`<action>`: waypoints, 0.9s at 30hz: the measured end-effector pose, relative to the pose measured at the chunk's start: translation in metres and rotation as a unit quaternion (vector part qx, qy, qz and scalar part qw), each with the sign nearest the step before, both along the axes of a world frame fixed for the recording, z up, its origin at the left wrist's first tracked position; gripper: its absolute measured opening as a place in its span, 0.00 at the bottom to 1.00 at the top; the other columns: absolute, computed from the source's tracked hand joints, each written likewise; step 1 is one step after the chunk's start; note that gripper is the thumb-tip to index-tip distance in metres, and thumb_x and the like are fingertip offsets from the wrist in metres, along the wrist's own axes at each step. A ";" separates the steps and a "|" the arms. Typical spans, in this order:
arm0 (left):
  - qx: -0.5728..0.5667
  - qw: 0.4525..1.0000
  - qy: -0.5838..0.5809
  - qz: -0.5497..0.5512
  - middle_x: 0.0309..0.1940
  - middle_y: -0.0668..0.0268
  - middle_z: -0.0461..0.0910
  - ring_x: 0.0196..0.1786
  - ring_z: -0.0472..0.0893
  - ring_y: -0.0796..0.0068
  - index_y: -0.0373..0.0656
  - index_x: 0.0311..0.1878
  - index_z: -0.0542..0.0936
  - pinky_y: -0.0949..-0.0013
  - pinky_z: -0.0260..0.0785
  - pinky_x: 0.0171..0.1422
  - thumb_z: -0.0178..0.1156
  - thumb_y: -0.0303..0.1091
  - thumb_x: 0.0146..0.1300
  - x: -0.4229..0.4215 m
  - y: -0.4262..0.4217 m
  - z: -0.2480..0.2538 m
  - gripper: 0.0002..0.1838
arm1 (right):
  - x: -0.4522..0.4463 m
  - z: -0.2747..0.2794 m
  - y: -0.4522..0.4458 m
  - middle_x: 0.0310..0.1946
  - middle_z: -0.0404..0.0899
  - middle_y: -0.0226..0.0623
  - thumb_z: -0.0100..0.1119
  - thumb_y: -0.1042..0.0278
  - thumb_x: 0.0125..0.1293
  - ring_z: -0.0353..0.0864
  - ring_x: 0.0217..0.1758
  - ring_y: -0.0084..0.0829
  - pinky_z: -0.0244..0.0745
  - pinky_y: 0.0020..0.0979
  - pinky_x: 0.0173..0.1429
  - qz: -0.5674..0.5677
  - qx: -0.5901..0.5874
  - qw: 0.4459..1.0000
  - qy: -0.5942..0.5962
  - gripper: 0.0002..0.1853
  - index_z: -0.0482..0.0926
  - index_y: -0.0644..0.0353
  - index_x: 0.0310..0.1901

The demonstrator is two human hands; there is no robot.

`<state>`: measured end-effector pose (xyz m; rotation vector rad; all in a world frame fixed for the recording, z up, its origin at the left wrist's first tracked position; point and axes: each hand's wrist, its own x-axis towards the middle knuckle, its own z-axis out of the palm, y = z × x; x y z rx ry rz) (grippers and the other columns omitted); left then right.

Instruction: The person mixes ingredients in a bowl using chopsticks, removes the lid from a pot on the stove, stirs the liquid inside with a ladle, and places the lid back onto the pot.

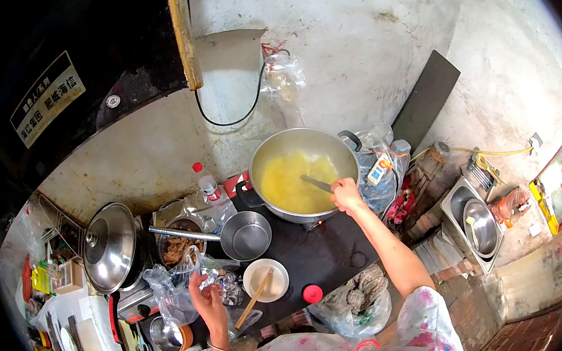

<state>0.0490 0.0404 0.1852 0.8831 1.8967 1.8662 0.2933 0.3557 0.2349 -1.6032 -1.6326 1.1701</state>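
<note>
My right hand (347, 195) is closed round the grey handle of a utensil (317, 183) that dips into a large two-handled metal pot (277, 142). Its far end is hidden in the yellow contents (294, 170), so I cannot tell its kind. My left hand (208, 302) is raised with the fingers apart, beside a clear plastic bag (179, 296); whether it touches the bag is unclear. Close by stand a white bowl (275, 287) with wooden chopsticks (255, 297) across it and a small long-handled saucepan (245, 235).
A lidded wok (109, 248) stands on the left, near a pan of brown food (179, 248). A bottle with a red cap (209, 188) is behind the saucepan. A red lid (312, 293) lies near the counter edge. On the right is a metal sink (456, 199) holding a basin (480, 227).
</note>
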 end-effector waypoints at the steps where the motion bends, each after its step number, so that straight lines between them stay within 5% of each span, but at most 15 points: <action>1: 0.005 1.000 0.005 -0.002 0.49 0.60 0.68 0.33 0.76 0.78 0.39 0.61 0.58 0.79 0.68 0.33 0.46 0.15 0.58 0.000 0.000 -0.001 0.26 | -0.003 0.007 -0.005 0.15 0.68 0.36 0.45 0.73 0.60 0.61 0.12 0.21 0.52 0.26 0.11 -0.034 -0.118 0.984 0.125 0.10 0.74 0.68 0.38; 5: 0.007 1.000 0.008 -0.002 0.48 0.60 0.68 0.33 0.76 0.78 0.39 0.61 0.59 0.79 0.68 0.33 0.46 0.15 0.58 -0.001 -0.001 -0.003 0.26 | 0.004 0.008 -0.015 0.15 0.66 0.32 0.44 0.72 0.62 0.55 0.10 0.17 0.46 0.21 0.11 -0.029 -0.195 0.962 0.190 0.10 0.72 0.66 0.42; 13: 0.001 1.000 -0.010 -0.001 0.48 0.60 0.69 0.32 0.76 0.77 0.39 0.60 0.60 0.78 0.68 0.33 0.46 0.15 0.58 -0.002 0.000 0.003 0.25 | 0.046 0.046 -0.053 0.15 0.67 0.31 0.43 0.71 0.62 0.56 0.10 0.17 0.46 0.22 0.11 0.005 -0.158 0.974 0.161 0.11 0.73 0.64 0.41; 17: -0.010 1.000 -0.007 -0.008 0.48 0.60 0.69 0.33 0.76 0.77 0.38 0.60 0.60 0.78 0.68 0.33 0.46 0.15 0.58 -0.001 0.004 0.001 0.25 | 0.076 0.042 -0.051 0.17 0.72 0.38 0.44 0.70 0.61 0.66 0.12 0.24 0.58 0.26 0.15 0.038 -0.021 0.998 0.043 0.15 0.75 0.67 0.45; 19: -0.016 1.000 0.007 -0.022 0.48 0.60 0.69 0.33 0.75 0.78 0.38 0.60 0.60 0.78 0.68 0.34 0.46 0.16 0.58 0.001 0.006 0.003 0.25 | 0.080 0.050 -0.054 0.19 0.75 0.46 0.46 0.70 0.60 0.73 0.16 0.32 0.67 0.32 0.23 0.072 0.212 0.973 -0.058 0.14 0.75 0.68 0.44; 20: -0.016 1.000 0.005 -0.026 0.48 0.60 0.69 0.33 0.75 0.78 0.38 0.60 0.60 0.78 0.68 0.34 0.46 0.16 0.58 0.003 0.008 0.002 0.25 | 0.085 0.057 -0.060 0.21 0.76 0.51 0.48 0.69 0.59 0.77 0.21 0.44 0.71 0.39 0.31 0.048 0.197 0.973 -0.109 0.13 0.74 0.68 0.43; 24: -0.012 0.999 -0.020 -0.037 0.48 0.60 0.69 0.33 0.75 0.79 0.37 0.60 0.60 0.79 0.69 0.34 0.47 0.16 0.59 0.008 0.013 0.002 0.24 | 0.085 0.072 -0.068 0.18 0.74 0.54 0.49 0.69 0.59 0.76 0.25 0.54 0.71 0.49 0.30 0.064 0.334 0.895 -0.289 0.09 0.71 0.65 0.37; 27: -0.012 0.999 -0.021 -0.040 0.48 0.60 0.69 0.33 0.76 0.78 0.37 0.60 0.60 0.79 0.69 0.34 0.47 0.16 0.59 0.009 0.014 0.001 0.24 | 0.087 0.059 -0.058 0.13 0.72 0.49 0.48 0.69 0.60 0.75 0.18 0.48 0.68 0.46 0.23 0.087 0.375 0.848 -0.364 0.07 0.71 0.61 0.39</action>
